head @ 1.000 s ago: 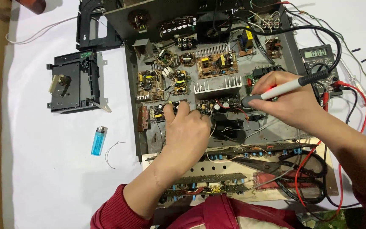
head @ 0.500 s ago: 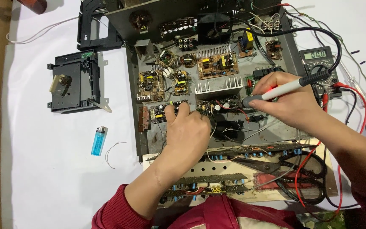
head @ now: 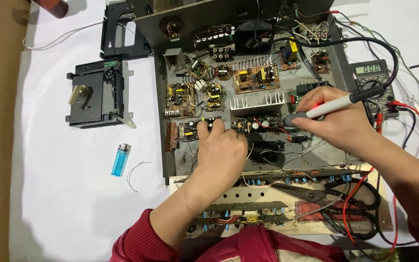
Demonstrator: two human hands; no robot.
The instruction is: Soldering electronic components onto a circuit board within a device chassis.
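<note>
White-covered desk (head: 64, 204); right hand (head: 338, 121) fingers pinching soldering iron (head: 323, 107); left hand (head: 221, 150) fingers curled, pressed onto circuit board (head: 195, 130) underneath

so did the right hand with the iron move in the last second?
No. The right hand holds the iron with its tip just below the right end of the heatsink, same spot as before. The meter beside it matches too.

My left hand (head: 221, 150) lies knuckles up, fingers curled toward twelve o'clock; my right hand (head: 333, 119) pinches closed, pointing toward nine.
</note>
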